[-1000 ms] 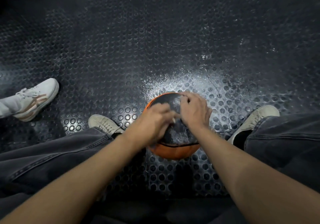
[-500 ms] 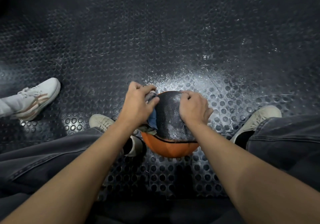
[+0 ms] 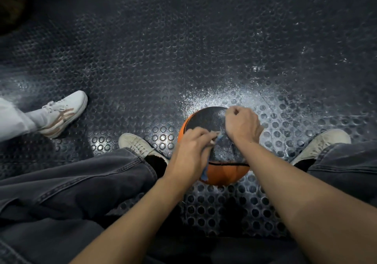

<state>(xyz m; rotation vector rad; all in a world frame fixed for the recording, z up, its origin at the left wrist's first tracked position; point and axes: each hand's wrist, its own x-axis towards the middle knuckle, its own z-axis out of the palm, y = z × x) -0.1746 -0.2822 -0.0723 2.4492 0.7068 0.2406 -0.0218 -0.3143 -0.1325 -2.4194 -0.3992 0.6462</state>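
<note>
Your left hand point(image 3: 191, 153) is closed narrow, thumb and fingertips pinching a small blue cloth point(image 3: 204, 174) against the round orange-and-black rubber basketball point(image 3: 206, 121). One corner of the cloth pokes out at your fingertips on the ball's black panel. The rest trails under your palm down to the orange part at the ball's near side.

Your right hand point(image 3: 241, 126) is curled into a tight fist, knuckles pointing away from you. It sits on the ball's upper right, with its wrist crossing the black panel. The two hands nearly meet over the middle of the ball.

The ball rests on the black studded rubber floor point(image 3: 183, 49) between your feet. Your beige canvas lace-up shoe point(image 3: 138, 145) lies just left of the ball, and its mate point(image 3: 324, 143) lies to the right, a little further off. Your dark grey denim trouser legs point(image 3: 91, 182) flank the ball on both sides. A patch of white speckles point(image 3: 216, 98) covers the floor just beyond the ball and spreads to its right.

Well to the left of the ball another person's white sneaker with brown stripes point(image 3: 63, 114) points toward it.
</note>
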